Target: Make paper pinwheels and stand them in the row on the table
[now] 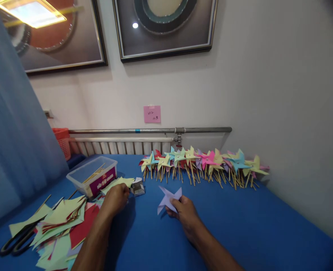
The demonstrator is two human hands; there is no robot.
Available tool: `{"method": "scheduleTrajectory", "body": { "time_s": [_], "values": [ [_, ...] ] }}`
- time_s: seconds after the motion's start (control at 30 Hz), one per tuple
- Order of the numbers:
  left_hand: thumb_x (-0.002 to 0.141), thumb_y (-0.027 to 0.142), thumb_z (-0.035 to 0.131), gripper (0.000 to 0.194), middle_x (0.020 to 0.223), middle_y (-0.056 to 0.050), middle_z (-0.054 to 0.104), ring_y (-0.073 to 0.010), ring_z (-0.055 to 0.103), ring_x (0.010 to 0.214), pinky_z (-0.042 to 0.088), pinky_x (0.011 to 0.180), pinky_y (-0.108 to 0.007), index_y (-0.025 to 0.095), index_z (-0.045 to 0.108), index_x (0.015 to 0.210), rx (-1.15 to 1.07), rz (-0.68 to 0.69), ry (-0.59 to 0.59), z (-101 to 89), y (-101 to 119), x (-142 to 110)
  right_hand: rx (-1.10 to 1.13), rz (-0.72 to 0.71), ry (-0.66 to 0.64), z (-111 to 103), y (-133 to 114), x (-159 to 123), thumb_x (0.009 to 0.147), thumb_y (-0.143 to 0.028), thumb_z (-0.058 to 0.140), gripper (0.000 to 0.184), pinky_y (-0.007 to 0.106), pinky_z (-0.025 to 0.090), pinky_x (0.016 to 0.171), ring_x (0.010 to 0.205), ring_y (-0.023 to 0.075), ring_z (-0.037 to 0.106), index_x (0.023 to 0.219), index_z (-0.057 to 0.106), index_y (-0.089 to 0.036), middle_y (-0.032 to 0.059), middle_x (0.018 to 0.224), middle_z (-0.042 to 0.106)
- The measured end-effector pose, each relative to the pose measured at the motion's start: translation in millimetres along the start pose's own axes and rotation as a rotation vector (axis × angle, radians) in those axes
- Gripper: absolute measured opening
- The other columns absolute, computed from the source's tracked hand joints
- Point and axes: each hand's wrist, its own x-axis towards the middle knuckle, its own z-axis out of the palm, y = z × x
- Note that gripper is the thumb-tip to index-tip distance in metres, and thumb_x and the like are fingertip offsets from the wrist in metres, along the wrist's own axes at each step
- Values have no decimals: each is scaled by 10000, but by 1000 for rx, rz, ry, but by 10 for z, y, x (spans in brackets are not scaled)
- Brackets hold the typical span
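My right hand (186, 214) grips a lavender paper pinwheel (168, 198) by its middle, thumb on top, above the blue table. No stick shows on this pinwheel. My left hand (118, 197) is closed in a pinch just left of a small open cardboard box (138, 187). Whatever its fingertips hold is too small or hidden to make out. Beneath and behind that hand lie pale yellow paper sheets (121, 183).
Finished pinwheels on sticks (208, 160) line the table's back edge. A clear plastic tub (110, 164) with wooden sticks stands at left. Nearer are stacked coloured papers (61, 214) and black-handled scissors (22, 239). A radiator (121, 146) runs along the wall.
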Motion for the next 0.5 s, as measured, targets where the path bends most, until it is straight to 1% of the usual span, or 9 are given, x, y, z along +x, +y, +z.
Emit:
{"method": "scheduleTrajectory", "body": {
  "time_s": [0.07, 0.13, 0.2, 0.23, 0.3, 0.33, 0.43, 0.5],
  "values": [
    [762, 167, 563, 91, 696, -16, 650, -174, 576, 700, 354, 640, -250, 173, 646, 725, -225, 79, -14, 79, 88, -13, -9, 4, 4, -2, 5, 3, 689, -262, 749, 185, 275, 538, 552, 580, 169, 669, 815, 663, -158, 56, 740, 737],
    [744, 206, 590, 61, 660, 12, 602, -146, 531, 648, 354, 618, -233, 172, 627, 709, -483, 140, -61, 193, 230, -51, -19, 0, 2, -7, 9, 4, 694, -269, 746, 180, 273, 528, 544, 573, 171, 664, 811, 661, -162, 55, 717, 731],
    [726, 242, 616, 74, 635, 30, 569, -124, 483, 590, 347, 586, -227, 170, 632, 729, -705, 151, -131, 326, 404, -117, -21, -14, -7, -12, 8, 3, 701, -282, 742, 182, 271, 520, 542, 578, 175, 663, 818, 662, -169, 54, 707, 728],
    [720, 248, 621, 83, 616, 37, 554, -116, 460, 564, 337, 569, -225, 169, 639, 738, -779, 143, -157, 392, 493, -158, -22, -19, -9, -12, 6, 3, 700, -290, 741, 185, 272, 518, 543, 584, 179, 664, 820, 663, -173, 50, 699, 725],
    [725, 239, 612, 86, 609, 34, 550, -111, 444, 549, 327, 552, -225, 170, 660, 739, -853, 147, -185, 509, 652, -247, -32, -24, -8, -7, -1, 3, 686, -301, 742, 189, 277, 515, 545, 585, 184, 659, 809, 665, -181, 35, 667, 710],
    [727, 224, 606, 83, 625, 25, 560, -114, 462, 565, 339, 560, -226, 170, 668, 721, -864, 171, -174, 556, 716, -288, -39, -28, -8, -1, -4, 4, 678, -306, 741, 190, 277, 513, 544, 577, 182, 650, 804, 667, -183, 23, 646, 697],
    [715, 185, 619, 86, 775, -28, 627, -157, 583, 757, 426, 680, -244, 171, 695, 678, -875, 270, -73, 654, 837, -369, -40, -46, -12, 22, -11, 1, 651, -309, 745, 206, 279, 509, 546, 556, 171, 626, 803, 679, -187, 2, 635, 678],
    [694, 189, 649, 74, 909, -66, 661, -200, 619, 917, 461, 764, -266, 172, 716, 672, -920, 266, -26, 697, 865, -382, -35, -56, -4, 37, -12, -8, 638, -316, 752, 229, 290, 523, 565, 579, 183, 642, 817, 689, -188, 11, 675, 696]
  ]
}}
